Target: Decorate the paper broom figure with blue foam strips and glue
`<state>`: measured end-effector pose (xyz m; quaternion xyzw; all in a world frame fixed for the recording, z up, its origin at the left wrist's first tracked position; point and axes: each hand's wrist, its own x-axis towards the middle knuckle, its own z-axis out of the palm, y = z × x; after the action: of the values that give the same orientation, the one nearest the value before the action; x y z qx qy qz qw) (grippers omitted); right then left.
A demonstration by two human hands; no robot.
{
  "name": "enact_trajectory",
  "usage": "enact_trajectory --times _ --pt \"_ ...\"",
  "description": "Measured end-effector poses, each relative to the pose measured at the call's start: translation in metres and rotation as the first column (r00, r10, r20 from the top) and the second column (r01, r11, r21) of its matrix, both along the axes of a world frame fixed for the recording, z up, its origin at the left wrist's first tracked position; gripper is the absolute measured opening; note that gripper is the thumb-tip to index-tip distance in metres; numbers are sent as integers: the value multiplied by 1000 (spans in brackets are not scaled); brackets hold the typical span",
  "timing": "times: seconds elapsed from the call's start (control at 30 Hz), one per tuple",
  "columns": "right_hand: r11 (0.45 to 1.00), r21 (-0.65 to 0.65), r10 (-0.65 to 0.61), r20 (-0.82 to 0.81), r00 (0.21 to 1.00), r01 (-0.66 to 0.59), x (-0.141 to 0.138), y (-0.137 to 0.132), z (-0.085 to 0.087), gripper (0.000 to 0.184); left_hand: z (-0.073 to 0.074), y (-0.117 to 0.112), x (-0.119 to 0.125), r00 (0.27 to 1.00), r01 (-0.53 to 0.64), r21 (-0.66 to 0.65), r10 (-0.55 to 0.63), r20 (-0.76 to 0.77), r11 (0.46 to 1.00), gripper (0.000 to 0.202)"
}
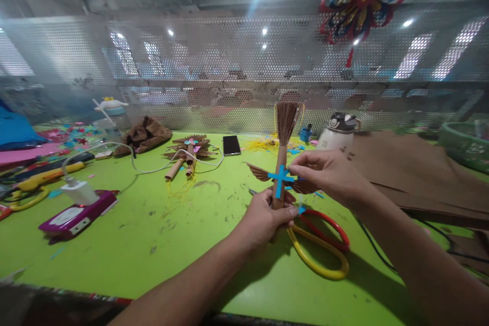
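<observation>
In my left hand (264,218) is the lower end of a brown paper figure (281,155), held upright with the fingers wrapped round its tube. Its top fans out in pleats, and a folded paper wing sticks out on each side. A blue paper cross (280,177) lies over the front of the tube. My right hand (326,170) is closed in a pinch at the cross's right arm, thumb and fingertips touching there. Below the figure, scissors (321,260) with one red and one yellow handle lie on the green table (183,254), their blades mostly hidden.
Similar brown paper figures (189,150) lie at the back, beside a black phone (231,145). On the left are a purple power strip (80,214) with a white charger and cable. Brown paper sheets (401,163) and a white bottle (336,132) stand right. Yellow strands (263,143) lie behind.
</observation>
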<state>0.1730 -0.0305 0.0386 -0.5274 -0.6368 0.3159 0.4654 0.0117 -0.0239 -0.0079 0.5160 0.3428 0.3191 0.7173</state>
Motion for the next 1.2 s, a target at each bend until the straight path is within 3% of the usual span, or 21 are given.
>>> enact_trajectory --times 0.47,0.9,1.2 --pt "1000 13 -8 7 1000 8 1 0 -2 21 1 0 1 1000 -4 0 4 -21 1000 26" --pt "998 -64 10 -55 998 -14 -1 -2 3 28 -1 1 -1 998 33 33 -32 -51 999 27" --pt "998 -45 -41 -21 999 40 1 -2 4 28 -2 2 -1 999 36 4 -36 -29 999 29"
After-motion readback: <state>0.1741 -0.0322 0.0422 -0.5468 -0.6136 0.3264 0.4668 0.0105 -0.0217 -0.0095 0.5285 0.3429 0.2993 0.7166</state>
